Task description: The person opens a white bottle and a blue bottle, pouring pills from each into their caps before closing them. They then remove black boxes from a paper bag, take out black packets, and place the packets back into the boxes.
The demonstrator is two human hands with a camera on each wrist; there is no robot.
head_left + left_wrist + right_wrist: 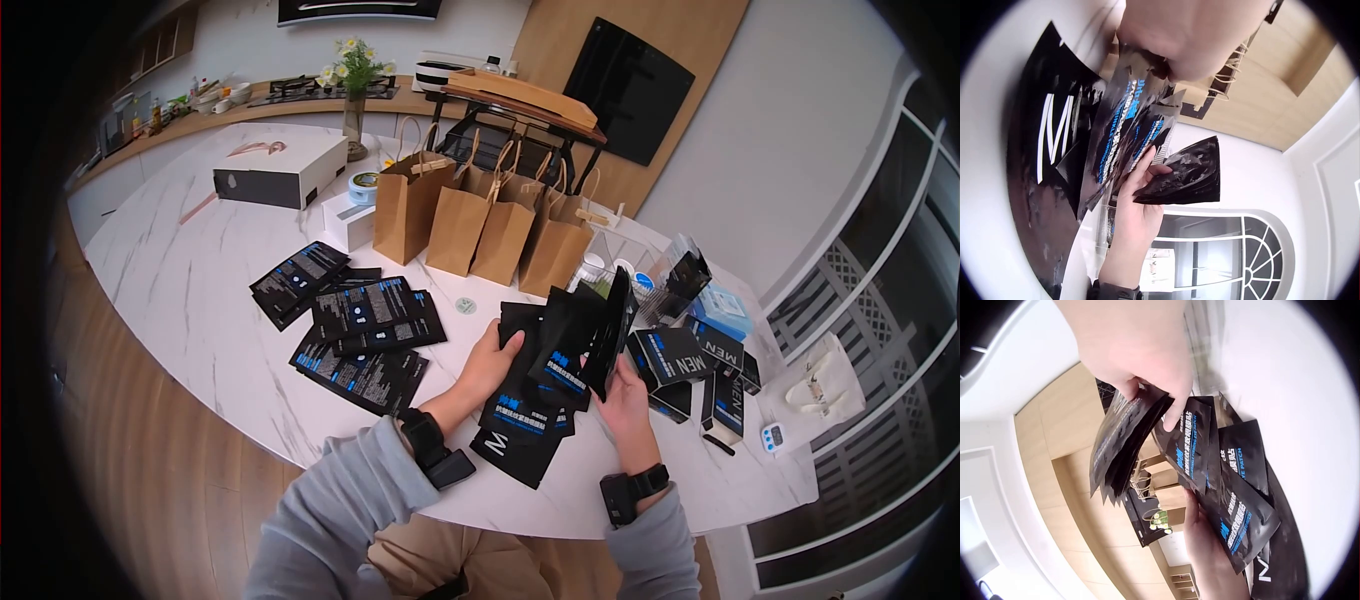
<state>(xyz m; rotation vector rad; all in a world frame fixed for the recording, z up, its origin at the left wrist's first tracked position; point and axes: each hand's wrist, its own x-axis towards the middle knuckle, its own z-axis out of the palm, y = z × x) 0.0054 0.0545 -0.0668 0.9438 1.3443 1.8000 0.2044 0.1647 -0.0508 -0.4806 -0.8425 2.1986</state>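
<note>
My left hand [486,364] grips black foil eye patch packets [522,412] with blue and white print, thumb on top. They overlap a larger black packet with a white M [516,464] near the table's front edge. Opposite, my right hand [626,402] pinches a fanned stack of similar packets [1125,440], raised on edge. In the right wrist view, its fingers also reach the printed face of a packet [1188,447] lying beside that stack. The left wrist view shows the M packet [1054,134] below the left hand's bunch. Left of both hands, several more packets [365,308] lie in loose piles.
Several brown paper bags [404,215] stand in a row behind the hands. Black MEN boxes [675,355] lie at right, near a clear bin [612,255], a small timer [773,438] and a white bag [822,385]. A white-and-black box [280,172] sits far left.
</note>
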